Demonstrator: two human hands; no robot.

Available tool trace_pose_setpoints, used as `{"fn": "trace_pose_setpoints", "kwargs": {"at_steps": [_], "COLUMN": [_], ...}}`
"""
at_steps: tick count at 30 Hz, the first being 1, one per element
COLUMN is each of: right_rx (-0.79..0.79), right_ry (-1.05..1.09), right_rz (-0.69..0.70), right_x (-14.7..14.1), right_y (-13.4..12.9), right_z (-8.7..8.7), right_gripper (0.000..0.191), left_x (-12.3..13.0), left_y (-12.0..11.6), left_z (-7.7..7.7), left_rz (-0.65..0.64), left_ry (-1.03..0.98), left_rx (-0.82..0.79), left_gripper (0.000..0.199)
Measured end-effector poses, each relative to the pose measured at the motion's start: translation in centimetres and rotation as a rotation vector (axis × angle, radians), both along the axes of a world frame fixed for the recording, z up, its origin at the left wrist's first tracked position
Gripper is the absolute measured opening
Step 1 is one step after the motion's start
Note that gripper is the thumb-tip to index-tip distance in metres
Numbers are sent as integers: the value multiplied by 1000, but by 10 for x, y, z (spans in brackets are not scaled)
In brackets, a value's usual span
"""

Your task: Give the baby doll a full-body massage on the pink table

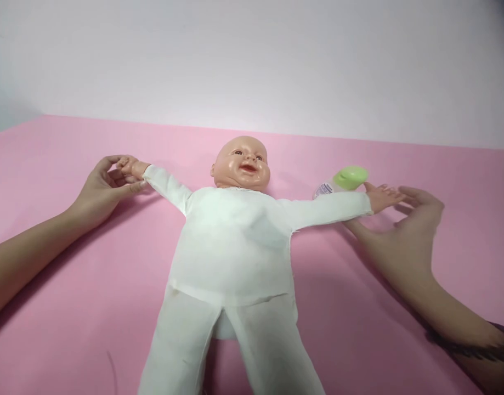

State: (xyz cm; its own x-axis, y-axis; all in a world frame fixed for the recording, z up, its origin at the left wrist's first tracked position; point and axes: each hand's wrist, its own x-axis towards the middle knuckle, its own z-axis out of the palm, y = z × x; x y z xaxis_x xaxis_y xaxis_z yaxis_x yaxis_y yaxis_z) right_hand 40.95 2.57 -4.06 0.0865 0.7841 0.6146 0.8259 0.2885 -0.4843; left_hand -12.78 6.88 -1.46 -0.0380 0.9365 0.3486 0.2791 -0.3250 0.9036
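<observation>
A baby doll (235, 247) with a hard plastic head and a white cloth body lies on its back, arms stretched out to both sides. My left hand (101, 189) is closed around the doll's plastic hand on the left side of the view. On the right, my right hand (408, 233) is at the doll's other hand, fingertips touching its fingers and the thumb passing under the white sleeve. Behind that sleeve lies a bottle (340, 180) with a green cap and a printed label, partly hidden by the doll's arm.
A pink surface (71, 329) spreads beneath everything. At its far edge rises a pale wall (252, 66). A dark band (469, 345) circles my right wrist. The doll's lower legs run out of view at the bottom.
</observation>
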Motion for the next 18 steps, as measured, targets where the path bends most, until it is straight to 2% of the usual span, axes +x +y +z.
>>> {"fn": "trace_pose_setpoints", "kwargs": {"at_steps": [2, 3, 5, 8, 13, 15, 18], "right_rx": [-147, -232, -315, -290, -219, -155, -73], "right_ry": [241, 312, 343, 456, 707, 691, 538], "right_rz": [-158, -179, -79, 88, 231, 229, 196], "right_x": [-11, -15, -21, -20, -9, -10, -20], "right_y": [-1, -2, -4, -4, 2, 1, -7], "right_z": [9, 13, 19, 18, 5, 2, 0], "right_gripper": [94, 88, 69, 51, 28, 31, 39], "left_x": [10, 15, 25, 40, 55, 56, 56], "left_y": [0, -1, -5, -13, -20, -20, -22], "left_z": [-3, -5, -5, -1, 7, 6, 2], "left_rz": [-86, -123, -149, -86, -67, -58, -51], "left_ry": [-157, -204, -270, -338, -314, -300, -282], "left_rx": [-108, -161, -244, -295, -316, -295, -249], "left_gripper": [30, 22, 18, 22, 30, 30, 30]}}
